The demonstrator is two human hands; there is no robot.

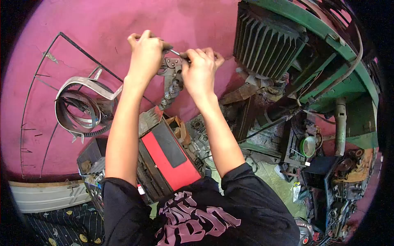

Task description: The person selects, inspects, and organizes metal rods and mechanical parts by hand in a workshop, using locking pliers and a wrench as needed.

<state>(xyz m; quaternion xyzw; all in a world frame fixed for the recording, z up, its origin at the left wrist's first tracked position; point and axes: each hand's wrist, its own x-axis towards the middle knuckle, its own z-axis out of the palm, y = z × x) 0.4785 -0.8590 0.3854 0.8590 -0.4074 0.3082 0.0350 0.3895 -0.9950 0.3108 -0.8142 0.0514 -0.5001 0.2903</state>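
Note:
Both of my hands are raised in front of the pink wall. A short, thin silvery metal rod spans the gap between them. My left hand pinches its left end, where a dark piece shows at the fingertips. My right hand has its fingers closed round the other end, and its outer fingers are bent. What exactly the rod belongs to is too small to tell. Behind and just below it, a riveted metal tool hangs against the wall, partly covered by my right hand.
A red and black toolbox sits below my arms. On the left, coiled belts hang from a wire rack. To the right stands a green machine with a finned motor. A wide brush is above the toolbox.

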